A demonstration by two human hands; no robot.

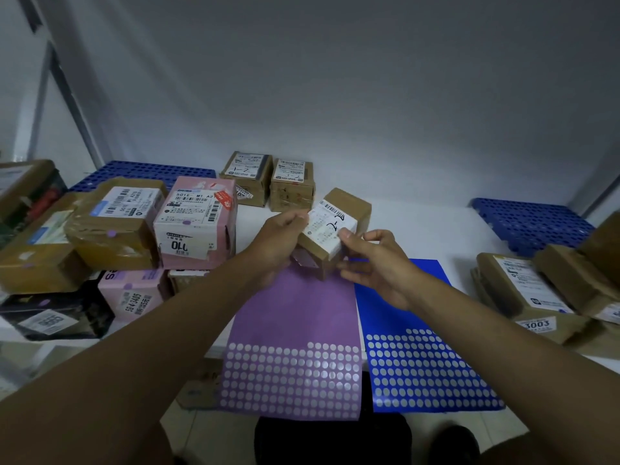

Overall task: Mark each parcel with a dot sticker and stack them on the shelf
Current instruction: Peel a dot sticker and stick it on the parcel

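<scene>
Both hands are on one small brown cardboard parcel [335,233], held up over the far end of the purple dot-sticker sheet [295,333]. Left hand [278,243] grips its left side, fingertips curled onto the corner of the white shipping label. Right hand [372,263] has its thumb pressed on the label's near edge, other fingers loosely curled beside the box; can't tell if they're touching it.

The label has a barcode and handwritten black marker that looks like "2-" plus something I can't make out. The parcel is tilted, with its label facing up.

Left of the purple sheet sits a pink carton [198,223] printed "501E M1" with a purple dot on it, stacked on another pink box [134,293] reading "3405". Beyond the sheet, two brown boxes [268,179] carry handwritten marks, one looks like "1-2". Right of it lies a blue dot-sticker sheet [419,347], then a brown parcel tagged "3003" [526,297].
</scene>
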